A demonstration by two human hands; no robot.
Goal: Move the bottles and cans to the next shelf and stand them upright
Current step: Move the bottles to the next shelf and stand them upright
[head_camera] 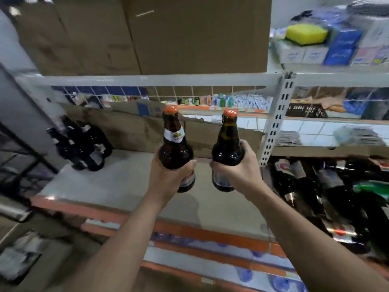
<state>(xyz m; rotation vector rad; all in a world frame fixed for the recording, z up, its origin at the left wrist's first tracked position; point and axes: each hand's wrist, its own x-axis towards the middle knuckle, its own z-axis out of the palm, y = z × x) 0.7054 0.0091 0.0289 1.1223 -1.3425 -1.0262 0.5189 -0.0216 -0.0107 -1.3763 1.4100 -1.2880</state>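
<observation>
Bottles were what I was shifting: a dark heap lay tumbled on the right shelf, while a standing cluster waited at the back-left of the pale shelf. My left hand gripped one brown bottle, my right hand another, both held upright above that shelf, ready, I judged, to set down standing.

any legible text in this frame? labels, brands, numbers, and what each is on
None can be read.
Left bottle, held in the left hand: white neck label with a yellow-green emblem, print blurred.
Right bottle, held in the right hand: lower label blurred, mostly behind fingers.
Blue and white boxes on the upper right shelf: white script, blurred.
Lying bottles at right: labels smeared.
Orange shelf edge: no legible tags.
</observation>
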